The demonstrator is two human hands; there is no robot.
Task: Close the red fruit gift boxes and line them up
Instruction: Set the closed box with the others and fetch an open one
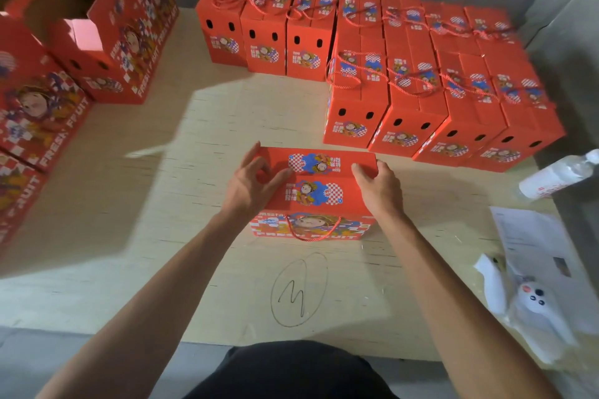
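Head view: one red box (316, 191) is set on the table (162, 204) at centre, its top flaps folded down, gripped at the left end by the left hand (249, 185) with curled fingers and at the right end by the right hand (377, 188). Closed boxes (411, 100) are lined up in rows behind. Open boxes (81, 42), seemingly unclosed, are left at far left.

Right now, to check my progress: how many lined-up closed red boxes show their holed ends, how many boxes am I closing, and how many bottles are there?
Lined-up closed boxes showing holed ends: 7
Box being closed: 1
Bottle: 1
Total: 9
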